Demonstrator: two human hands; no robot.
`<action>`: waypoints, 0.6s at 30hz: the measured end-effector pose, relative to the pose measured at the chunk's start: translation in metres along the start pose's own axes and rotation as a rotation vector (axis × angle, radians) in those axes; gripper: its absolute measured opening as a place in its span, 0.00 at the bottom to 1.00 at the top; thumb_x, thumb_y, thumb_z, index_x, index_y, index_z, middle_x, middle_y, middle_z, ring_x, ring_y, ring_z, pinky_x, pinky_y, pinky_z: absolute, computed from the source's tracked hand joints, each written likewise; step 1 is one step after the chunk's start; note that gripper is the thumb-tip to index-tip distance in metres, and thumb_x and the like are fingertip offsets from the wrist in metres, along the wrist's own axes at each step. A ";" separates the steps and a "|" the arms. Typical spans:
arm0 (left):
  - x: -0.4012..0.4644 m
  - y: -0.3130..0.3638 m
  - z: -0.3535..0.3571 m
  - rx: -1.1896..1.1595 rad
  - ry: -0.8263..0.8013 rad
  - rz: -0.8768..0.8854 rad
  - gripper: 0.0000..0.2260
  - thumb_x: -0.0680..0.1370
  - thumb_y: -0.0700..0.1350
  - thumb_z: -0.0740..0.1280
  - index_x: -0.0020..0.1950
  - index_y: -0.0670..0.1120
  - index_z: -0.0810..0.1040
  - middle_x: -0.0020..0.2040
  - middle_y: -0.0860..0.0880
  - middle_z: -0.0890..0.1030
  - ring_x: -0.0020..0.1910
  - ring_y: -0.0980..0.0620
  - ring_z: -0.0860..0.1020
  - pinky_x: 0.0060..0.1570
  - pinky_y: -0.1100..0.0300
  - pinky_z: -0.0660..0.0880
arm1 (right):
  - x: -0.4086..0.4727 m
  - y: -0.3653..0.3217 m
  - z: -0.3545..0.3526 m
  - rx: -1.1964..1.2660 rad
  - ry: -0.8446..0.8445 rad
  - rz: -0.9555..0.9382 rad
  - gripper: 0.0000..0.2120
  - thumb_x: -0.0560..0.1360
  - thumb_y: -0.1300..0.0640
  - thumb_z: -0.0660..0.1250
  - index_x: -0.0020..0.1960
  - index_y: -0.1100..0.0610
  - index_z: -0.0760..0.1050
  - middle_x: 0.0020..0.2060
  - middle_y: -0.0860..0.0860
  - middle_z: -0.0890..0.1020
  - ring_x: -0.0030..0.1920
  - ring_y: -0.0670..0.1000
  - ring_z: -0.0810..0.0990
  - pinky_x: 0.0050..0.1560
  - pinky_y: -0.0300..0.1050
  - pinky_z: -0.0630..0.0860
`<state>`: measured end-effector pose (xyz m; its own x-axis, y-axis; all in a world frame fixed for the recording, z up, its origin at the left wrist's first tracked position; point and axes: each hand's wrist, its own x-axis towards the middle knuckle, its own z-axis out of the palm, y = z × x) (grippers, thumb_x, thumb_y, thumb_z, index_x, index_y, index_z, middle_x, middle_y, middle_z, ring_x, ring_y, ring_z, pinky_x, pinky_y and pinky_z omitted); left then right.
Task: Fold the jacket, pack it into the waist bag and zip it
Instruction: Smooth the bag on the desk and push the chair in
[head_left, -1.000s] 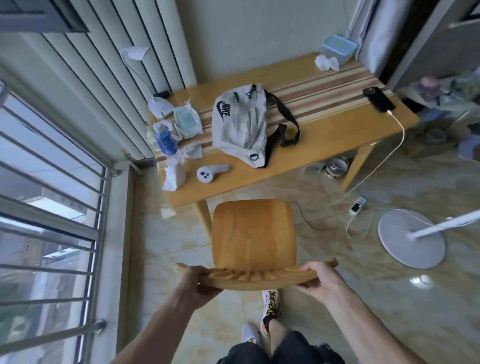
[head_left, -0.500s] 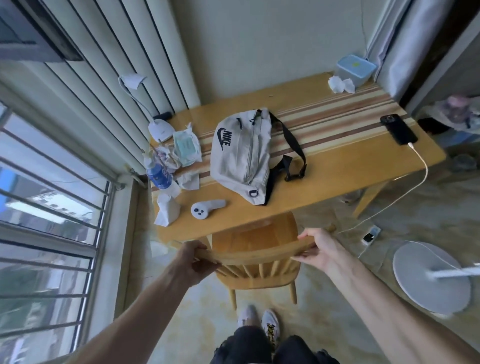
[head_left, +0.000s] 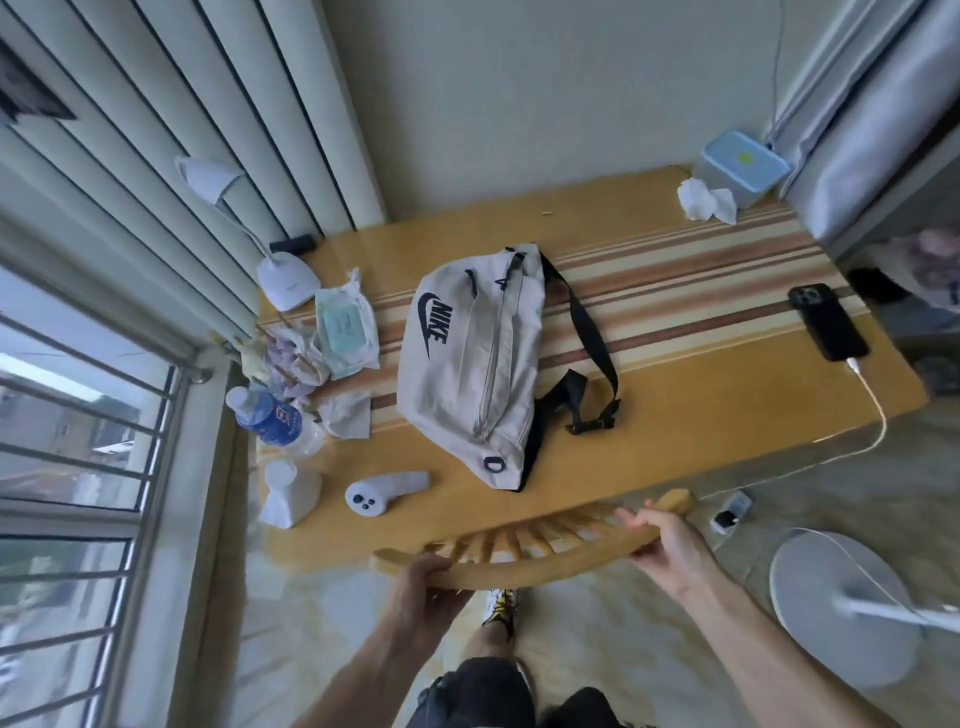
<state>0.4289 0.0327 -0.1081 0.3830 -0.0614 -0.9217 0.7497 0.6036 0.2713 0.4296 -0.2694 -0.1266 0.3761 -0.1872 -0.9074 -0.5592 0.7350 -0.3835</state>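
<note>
The waist bag (head_left: 470, 364) is not yet touched; nearest, both hands, left hand (head_left: 423, 587) and right hand (head_left: 670, 545), curl around the wooden chair back (head_left: 530, 545). Beyond, on the tabletop (head_left: 675, 395), the bag lies zipped, its black strap (head_left: 587, 332) trailing right.

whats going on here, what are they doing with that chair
A person stands at a wooden table, gripping the chair by its curved top rail, left hand at one end and right hand at the other. The chair back sits right at the table's near edge. A white waist bag lies zipped on the table, untouched, with its black strap beside it. No jacket is in view, so packing has not begun.
</note>
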 end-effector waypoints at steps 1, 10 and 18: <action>0.005 -0.003 0.003 -0.011 0.001 -0.013 0.12 0.73 0.31 0.60 0.54 0.40 0.75 0.40 0.41 0.83 0.42 0.43 0.80 0.37 0.53 0.82 | 0.005 -0.005 0.000 -0.009 0.006 0.006 0.32 0.73 0.75 0.59 0.71 0.50 0.64 0.60 0.65 0.75 0.68 0.66 0.73 0.68 0.74 0.67; 0.023 -0.007 0.019 0.110 0.225 -0.048 0.07 0.76 0.31 0.61 0.53 0.36 0.72 0.40 0.38 0.76 0.40 0.42 0.77 0.40 0.50 0.79 | 0.022 -0.022 0.000 -0.174 0.056 0.032 0.20 0.74 0.71 0.67 0.62 0.56 0.70 0.54 0.60 0.79 0.60 0.62 0.78 0.52 0.57 0.79; -0.003 -0.036 0.037 0.652 0.645 0.289 0.30 0.71 0.49 0.77 0.66 0.35 0.72 0.56 0.36 0.80 0.55 0.35 0.81 0.54 0.46 0.81 | -0.004 -0.029 -0.014 -0.952 0.317 -0.640 0.29 0.69 0.52 0.78 0.63 0.57 0.68 0.53 0.51 0.73 0.49 0.57 0.78 0.49 0.53 0.78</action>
<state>0.4212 -0.0182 -0.1048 0.3752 0.5870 -0.7175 0.9002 -0.0461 0.4330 0.4337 -0.2989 -0.1144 0.6621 -0.5953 -0.4552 -0.7105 -0.3054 -0.6340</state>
